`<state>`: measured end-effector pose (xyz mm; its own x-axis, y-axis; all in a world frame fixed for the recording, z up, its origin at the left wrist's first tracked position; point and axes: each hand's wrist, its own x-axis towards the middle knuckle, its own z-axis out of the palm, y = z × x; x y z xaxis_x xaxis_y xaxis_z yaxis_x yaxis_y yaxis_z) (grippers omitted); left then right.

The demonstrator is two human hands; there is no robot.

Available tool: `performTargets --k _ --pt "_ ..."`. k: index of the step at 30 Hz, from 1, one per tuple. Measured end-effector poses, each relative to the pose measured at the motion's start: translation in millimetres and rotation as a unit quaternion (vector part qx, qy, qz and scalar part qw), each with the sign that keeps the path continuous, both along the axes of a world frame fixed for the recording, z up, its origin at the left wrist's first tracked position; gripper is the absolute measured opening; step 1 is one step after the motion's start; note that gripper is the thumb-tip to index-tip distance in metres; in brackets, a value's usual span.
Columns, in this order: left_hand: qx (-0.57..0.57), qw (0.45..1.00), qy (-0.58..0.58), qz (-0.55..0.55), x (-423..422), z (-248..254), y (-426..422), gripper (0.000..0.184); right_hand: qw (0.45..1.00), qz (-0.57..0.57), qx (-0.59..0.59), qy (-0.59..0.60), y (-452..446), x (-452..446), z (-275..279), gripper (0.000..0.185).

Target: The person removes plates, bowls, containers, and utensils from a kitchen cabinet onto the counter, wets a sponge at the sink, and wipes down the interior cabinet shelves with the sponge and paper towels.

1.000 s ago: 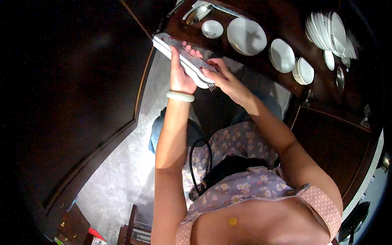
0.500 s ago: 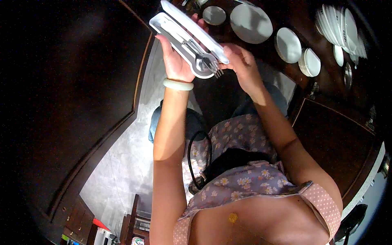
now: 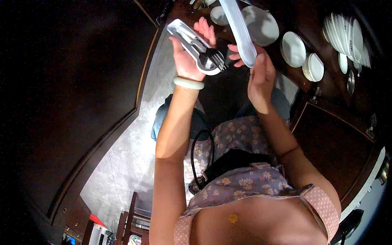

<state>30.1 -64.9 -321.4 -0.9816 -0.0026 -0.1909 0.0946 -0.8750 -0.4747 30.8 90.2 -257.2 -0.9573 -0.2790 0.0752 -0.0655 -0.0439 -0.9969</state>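
Note:
Resting across the palm of my left hand (image 3: 188,66) is the white bottom half of a long cutlery case (image 3: 177,27), its thumb along one side and fingers spread behind. A metal fork (image 3: 215,56) and a spoon (image 3: 207,62), partly covered by the fork, lie in it. The fork's tines point toward the rounded end and stick up over the rim. In my right hand (image 3: 261,79) is the case's long white lid (image 3: 240,34), pinched near its lower end and apart from the bottom half.
Beyond my hands, an open dark cabinet holds a large white plate (image 3: 263,26), a white bowl (image 3: 293,49), a stack of small bowls (image 3: 313,67) and a row of upright plates (image 3: 345,36). A dark cabinet door (image 3: 81,81) stands at left; another door (image 3: 335,143) is at right.
The lid has come away from the bottom half, moving right and turning more upright with my right hand. My left hand has shifted slightly right with the case bottom and cutlery.

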Motion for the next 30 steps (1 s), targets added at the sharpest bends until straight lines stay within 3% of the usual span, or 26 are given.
performTargets --k 9,12,14,18,20,23,26,30 --pt "-0.080 0.994 0.052 -0.054 -4.1 -13.1 3.9 0.068 0.999 0.018 -0.007 -0.049 2.5 2.8 9.2 0.053" --pt "-0.102 0.991 0.062 -0.058 -4.7 -4.1 5.4 0.074 1.000 0.010 0.012 -0.010 2.1 1.9 5.8 0.045" --pt "-0.241 0.969 0.022 -0.041 -7.9 3.7 8.5 0.077 0.987 0.001 0.129 0.092 3.9 0.3 3.4 0.037" --pt "-0.286 0.957 0.046 -0.013 -13.0 13.0 12.2 0.083 0.931 0.045 0.310 0.189 6.1 3.2 0.7 0.037" --pt "-0.277 0.960 0.011 -0.029 -11.1 12.1 8.1 0.082 0.929 0.048 0.291 0.223 1.4 7.3 -8.1 0.043" --pt "-0.275 0.953 0.114 -0.048 -11.3 -5.9 -1.3 0.080 0.922 0.068 0.292 0.245 -0.7 9.4 -14.4 0.050" --pt "-0.349 0.936 0.037 -0.034 -7.5 4.8 3.7 0.072 0.922 0.072 0.298 0.235 -1.6 9.3 -13.4 0.051" --pt "-0.416 0.909 -0.015 -0.013 -8.9 3.8 9.6 0.046 0.926 0.075 0.294 0.224 -3.0 7.3 -11.3 0.046"
